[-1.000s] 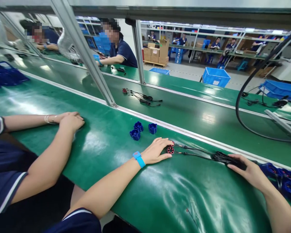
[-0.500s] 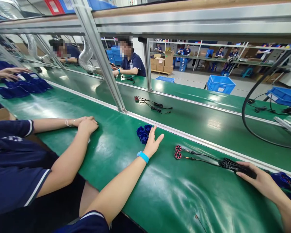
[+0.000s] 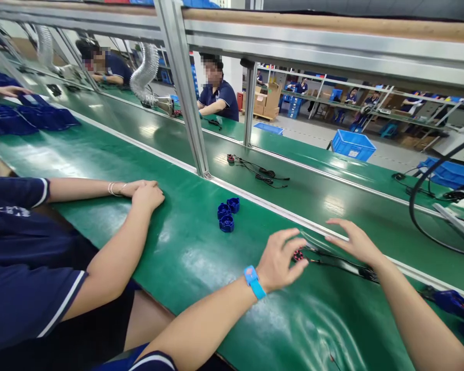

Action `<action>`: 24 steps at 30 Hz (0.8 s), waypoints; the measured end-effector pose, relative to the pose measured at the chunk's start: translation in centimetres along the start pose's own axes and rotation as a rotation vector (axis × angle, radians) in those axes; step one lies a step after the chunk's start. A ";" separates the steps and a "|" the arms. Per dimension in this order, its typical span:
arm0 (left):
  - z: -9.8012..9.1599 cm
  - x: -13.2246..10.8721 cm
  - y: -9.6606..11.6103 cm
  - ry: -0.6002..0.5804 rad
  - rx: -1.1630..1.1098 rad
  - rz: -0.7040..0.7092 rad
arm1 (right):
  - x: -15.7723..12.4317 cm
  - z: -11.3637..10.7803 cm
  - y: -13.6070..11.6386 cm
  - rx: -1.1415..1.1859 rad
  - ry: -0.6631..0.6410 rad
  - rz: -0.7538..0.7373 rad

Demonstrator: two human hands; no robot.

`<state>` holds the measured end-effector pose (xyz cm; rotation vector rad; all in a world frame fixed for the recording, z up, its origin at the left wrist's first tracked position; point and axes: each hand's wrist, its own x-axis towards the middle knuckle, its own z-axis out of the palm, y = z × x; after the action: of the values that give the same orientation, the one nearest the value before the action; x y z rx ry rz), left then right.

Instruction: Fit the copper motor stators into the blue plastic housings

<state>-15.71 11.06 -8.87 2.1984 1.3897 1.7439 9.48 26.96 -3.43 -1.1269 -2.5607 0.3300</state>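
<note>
My left hand [image 3: 281, 258], with a blue wristband [image 3: 254, 282], hovers with parted, curled fingers right by a small round motor part with red windings [image 3: 298, 255]. Nothing shows in its grasp. My right hand [image 3: 353, 241] is also open, thumb and fingers apart, over the black cables [image 3: 342, 264] that run from the motor part. It holds nothing. Part of the cable bundle lies hidden behind the right wrist. Farther left, several dark blue plastic housings [image 3: 227, 223] sit grouped on the green bench mat [image 3: 193, 247].
A co-worker's folded hands [image 3: 149, 196] rest on the bench at left. Blue parts [image 3: 454, 301] with cables lie at the right edge. Beyond the metal rail [image 3: 255, 198], another wired motor part [image 3: 231, 158] sits on the green strip. A metal post [image 3: 189, 98] rises there.
My left hand has moved right, from the blue housings to the motor part. My right hand has let go of the cable bundle and come left. The view has shifted slightly.
</note>
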 end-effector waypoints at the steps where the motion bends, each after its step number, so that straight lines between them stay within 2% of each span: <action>1: -0.1 -0.1 0.7 -0.012 0.033 0.183 | 2.9 1.1 -0.7 -0.009 -0.018 -0.065; 3: -0.2 -0.5 1.5 -0.021 0.071 0.441 | 8.6 3.4 -1.7 -0.049 -0.049 -0.099; 5: -0.1 -1.0 1.7 -0.036 0.087 0.536 | 14.0 5.7 -2.4 -0.073 -0.049 -0.079; 6: -0.1 -1.2 1.6 -0.082 0.103 0.541 | 16.5 6.8 -2.7 -0.084 -0.046 -0.060; 10: -0.5 -1.7 1.0 -0.385 0.219 0.442 | 24.6 10.9 -3.7 -0.120 -0.034 0.025; 12: -1.0 -1.6 0.5 -0.435 0.256 0.407 | 27.4 12.5 -3.9 -0.126 -0.034 0.067; 17: -1.6 -1.5 -0.3 -0.423 0.285 0.327 | 31.2 14.6 -2.4 -0.112 -0.035 0.195; 22: 0.1 -2.1 -0.6 -0.396 0.181 0.365 | 31.0 14.0 -0.3 -0.061 0.011 0.249; 24: 0.9 -2.1 -0.6 -0.304 0.126 0.416 | 30.2 13.1 -0.3 -0.020 0.053 0.226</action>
<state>-15.31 10.55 -11.13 2.8374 1.0578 1.3493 -14.97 48.22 -9.40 -1.4165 -2.4003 0.3229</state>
